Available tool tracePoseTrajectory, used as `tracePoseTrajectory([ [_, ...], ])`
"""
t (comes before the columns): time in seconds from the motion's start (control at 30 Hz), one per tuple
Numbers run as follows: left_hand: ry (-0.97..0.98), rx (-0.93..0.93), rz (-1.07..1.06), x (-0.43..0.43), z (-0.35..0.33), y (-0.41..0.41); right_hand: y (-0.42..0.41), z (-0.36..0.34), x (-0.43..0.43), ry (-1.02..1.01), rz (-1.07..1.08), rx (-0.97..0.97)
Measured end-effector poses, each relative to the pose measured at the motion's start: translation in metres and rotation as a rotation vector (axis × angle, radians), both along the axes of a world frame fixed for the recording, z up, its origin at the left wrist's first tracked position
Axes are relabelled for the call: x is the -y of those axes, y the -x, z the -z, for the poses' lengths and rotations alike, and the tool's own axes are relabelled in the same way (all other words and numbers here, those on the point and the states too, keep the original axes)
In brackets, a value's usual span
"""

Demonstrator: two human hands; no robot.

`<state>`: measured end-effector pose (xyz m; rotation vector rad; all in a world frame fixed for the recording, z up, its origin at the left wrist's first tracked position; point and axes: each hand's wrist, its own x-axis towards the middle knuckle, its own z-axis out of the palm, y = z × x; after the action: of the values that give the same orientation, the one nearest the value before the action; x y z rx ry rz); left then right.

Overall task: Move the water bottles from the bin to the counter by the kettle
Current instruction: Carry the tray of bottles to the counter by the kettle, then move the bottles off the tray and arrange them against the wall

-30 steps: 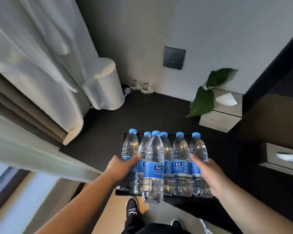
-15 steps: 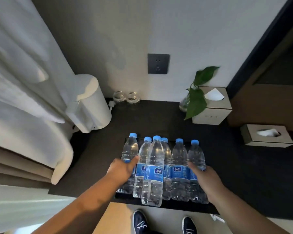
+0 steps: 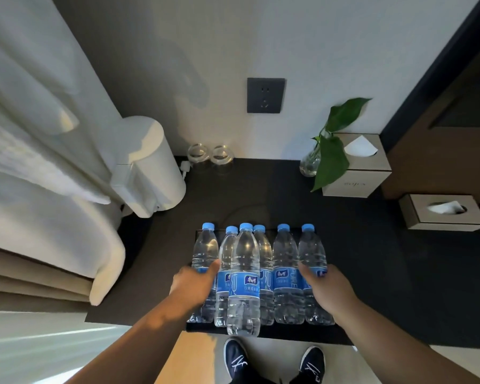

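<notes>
Bottles (image 3: 261, 273) stand on counter (image 3: 372, 273); kettle (image 3: 153, 173) behind-left, tissue boxes (image 3: 358, 173) behind-right.

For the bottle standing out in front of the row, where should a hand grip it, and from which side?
Grip the front bottle around its labelled middle, coming from the near side: it stands upright, and the other bottles crowd close behind it, so only its front looks open.

Dark counter (image 3: 372, 273), w/ kettle (image 3: 153, 167), bottle tray (image 3: 288, 329), 2 glasses (image 3: 209, 156), 2 tissue boxes (image 3: 356, 173), plant vase (image 3: 311, 164)
</notes>
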<state>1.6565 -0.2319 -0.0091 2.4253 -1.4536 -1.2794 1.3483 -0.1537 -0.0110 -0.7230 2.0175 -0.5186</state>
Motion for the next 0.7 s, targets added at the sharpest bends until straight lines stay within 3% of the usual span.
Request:
tracePoseTrajectory([
  [0.57,0.020,0.141,-0.019,-0.005,0.030,-0.005,-0.004,0.016,-0.001,-0.090,-0.050,-0.189],
  [0.7,-0.016,0.134,-0.012,-0.004,0.005,0.003,-0.010,0.005,0.002,-0.157,-0.072,-0.247],
])
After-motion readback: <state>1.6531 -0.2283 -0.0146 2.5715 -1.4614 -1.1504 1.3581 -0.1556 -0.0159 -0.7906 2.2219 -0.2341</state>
